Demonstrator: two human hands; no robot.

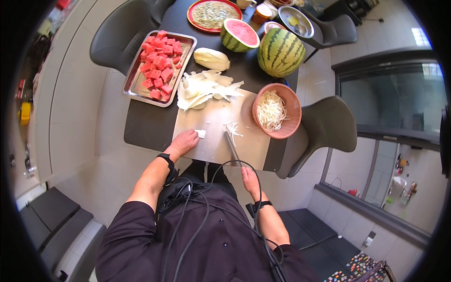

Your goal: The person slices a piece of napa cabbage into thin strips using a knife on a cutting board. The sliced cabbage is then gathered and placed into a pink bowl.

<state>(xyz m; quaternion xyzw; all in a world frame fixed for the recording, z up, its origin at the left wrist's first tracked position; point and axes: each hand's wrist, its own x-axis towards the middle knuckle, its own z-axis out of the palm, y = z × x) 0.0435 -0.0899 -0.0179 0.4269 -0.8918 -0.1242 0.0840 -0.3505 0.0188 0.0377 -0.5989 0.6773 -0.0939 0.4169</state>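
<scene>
My left hand presses a small stack of white cabbage pieces against the cutting board. In my right hand is the handle of a kitchen knife, whose blade lies over the board beside a few white shreds. Loose napa cabbage leaves are heaped at the board's far left, with a napa cabbage head behind them. A pink plastic basket at the board's right holds many pale shreds.
Left of the leaves stands a metal tray of watermelon cubes. Farther back are a cut watermelon half, a whole watermelon, a red-rimmed tray and a metal bowl. Black cables hang before me, one crossing near the knife handle.
</scene>
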